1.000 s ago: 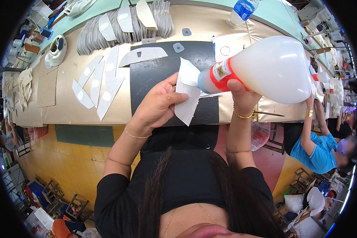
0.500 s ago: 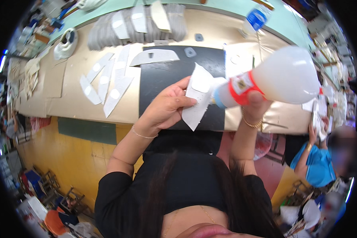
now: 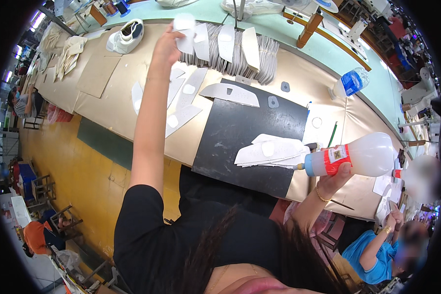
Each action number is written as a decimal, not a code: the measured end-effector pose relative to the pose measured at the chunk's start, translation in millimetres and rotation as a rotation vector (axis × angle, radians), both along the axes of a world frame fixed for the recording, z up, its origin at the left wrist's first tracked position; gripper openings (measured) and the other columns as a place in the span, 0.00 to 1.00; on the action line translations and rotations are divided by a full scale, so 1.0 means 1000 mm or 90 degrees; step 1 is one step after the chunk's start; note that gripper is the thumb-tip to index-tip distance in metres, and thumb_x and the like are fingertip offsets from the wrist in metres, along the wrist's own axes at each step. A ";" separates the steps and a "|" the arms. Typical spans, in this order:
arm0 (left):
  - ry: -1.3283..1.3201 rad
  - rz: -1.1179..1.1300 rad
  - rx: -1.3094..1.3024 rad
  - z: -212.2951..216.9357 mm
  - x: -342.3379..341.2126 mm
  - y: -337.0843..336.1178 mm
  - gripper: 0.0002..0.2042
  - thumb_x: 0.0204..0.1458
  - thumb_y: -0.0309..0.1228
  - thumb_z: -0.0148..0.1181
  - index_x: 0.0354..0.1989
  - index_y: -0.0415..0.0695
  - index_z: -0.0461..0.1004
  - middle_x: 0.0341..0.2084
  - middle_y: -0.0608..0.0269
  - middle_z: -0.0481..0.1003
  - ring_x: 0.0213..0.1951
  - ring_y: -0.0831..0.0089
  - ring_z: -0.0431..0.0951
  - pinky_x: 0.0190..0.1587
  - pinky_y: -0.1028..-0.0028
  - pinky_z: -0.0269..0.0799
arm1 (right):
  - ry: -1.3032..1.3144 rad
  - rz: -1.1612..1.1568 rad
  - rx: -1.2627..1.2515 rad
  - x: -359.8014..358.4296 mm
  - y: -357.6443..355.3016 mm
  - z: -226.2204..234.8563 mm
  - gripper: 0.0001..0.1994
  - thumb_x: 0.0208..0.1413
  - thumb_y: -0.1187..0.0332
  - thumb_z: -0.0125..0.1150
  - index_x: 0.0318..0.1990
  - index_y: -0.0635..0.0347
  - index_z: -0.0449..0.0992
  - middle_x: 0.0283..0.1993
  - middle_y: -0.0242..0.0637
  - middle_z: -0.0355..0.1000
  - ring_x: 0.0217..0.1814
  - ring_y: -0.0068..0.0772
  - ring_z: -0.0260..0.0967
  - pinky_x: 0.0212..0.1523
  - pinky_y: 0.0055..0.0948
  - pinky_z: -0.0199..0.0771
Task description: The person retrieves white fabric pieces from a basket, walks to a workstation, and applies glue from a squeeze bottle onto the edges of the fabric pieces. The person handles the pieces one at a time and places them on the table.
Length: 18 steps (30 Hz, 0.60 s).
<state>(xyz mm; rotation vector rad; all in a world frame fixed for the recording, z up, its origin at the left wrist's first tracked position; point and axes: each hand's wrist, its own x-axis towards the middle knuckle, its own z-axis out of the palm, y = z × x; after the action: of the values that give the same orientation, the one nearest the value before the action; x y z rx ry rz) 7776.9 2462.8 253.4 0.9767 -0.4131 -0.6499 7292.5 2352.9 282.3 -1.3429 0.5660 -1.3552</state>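
My right hand (image 3: 339, 177) grips a white squeeze bottle (image 3: 365, 156) with a red label and blue nozzle, held sideways with its tip toward a small stack of white cut pieces (image 3: 269, 150) on the black mat (image 3: 240, 132). My left hand (image 3: 167, 45) is stretched far out over the bench and pinches a small white piece (image 3: 184, 32) above the fanned rows of grey and white cut pieces (image 3: 240, 51).
Long white strips (image 3: 181, 105) lie on the tan bench left of the mat. A white shoe (image 3: 126, 35) sits far left, a water bottle (image 3: 350, 83) far right. A person in blue (image 3: 377, 255) works at lower right.
My left hand let go of the white piece by the nozzle and reached far out to the fanned stack. The bottle has moved down and to the right, and white pieces now lie on the mat.
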 end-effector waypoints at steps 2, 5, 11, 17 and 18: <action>0.069 0.035 0.018 -0.013 0.034 -0.015 0.28 0.47 0.19 0.48 0.61 0.38 0.51 0.53 0.47 0.64 0.53 0.54 0.68 0.53 0.58 0.69 | -0.017 -0.004 -0.008 -0.010 0.000 -0.004 0.31 0.49 0.50 0.61 0.50 0.68 0.61 0.39 0.46 0.67 0.36 0.40 0.72 0.35 0.40 0.79; 0.202 0.207 0.157 -0.025 0.035 -0.001 0.29 0.49 0.23 0.50 0.62 0.41 0.50 0.53 0.48 0.64 0.54 0.56 0.67 0.54 0.58 0.65 | 0.007 0.058 -0.006 -0.008 -0.002 0.000 0.30 0.50 0.52 0.60 0.51 0.68 0.61 0.40 0.48 0.68 0.37 0.41 0.72 0.37 0.42 0.79; -0.238 -0.107 0.288 -0.049 -0.126 0.008 0.22 0.47 0.29 0.60 0.54 0.45 0.67 0.46 0.61 0.68 0.46 0.69 0.67 0.49 0.68 0.63 | -0.020 0.062 -0.001 -0.010 -0.011 -0.010 0.31 0.47 0.57 0.66 0.54 0.67 0.61 0.45 0.39 0.67 0.44 0.33 0.69 0.45 0.32 0.72; -0.685 -0.279 0.397 -0.041 -0.291 0.021 0.25 0.42 0.40 0.68 0.47 0.40 0.72 0.38 0.54 0.68 0.42 0.59 0.69 0.45 0.68 0.67 | -0.019 0.011 -0.005 -0.013 -0.007 -0.013 0.35 0.44 0.53 0.70 0.54 0.64 0.60 0.48 0.36 0.65 0.48 0.29 0.66 0.49 0.29 0.68; -0.733 -0.260 0.401 -0.051 -0.298 0.021 0.26 0.40 0.40 0.69 0.46 0.39 0.72 0.38 0.53 0.68 0.41 0.57 0.68 0.46 0.67 0.66 | -0.010 0.018 -0.006 -0.018 -0.007 -0.016 0.36 0.43 0.54 0.70 0.55 0.63 0.60 0.48 0.36 0.65 0.48 0.29 0.66 0.49 0.29 0.69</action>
<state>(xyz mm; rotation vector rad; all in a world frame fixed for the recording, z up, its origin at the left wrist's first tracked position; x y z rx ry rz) 7478.6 2484.2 202.0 1.8658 -1.5119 -0.5264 7274.0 2345.9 266.7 -1.3419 0.5289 -1.3468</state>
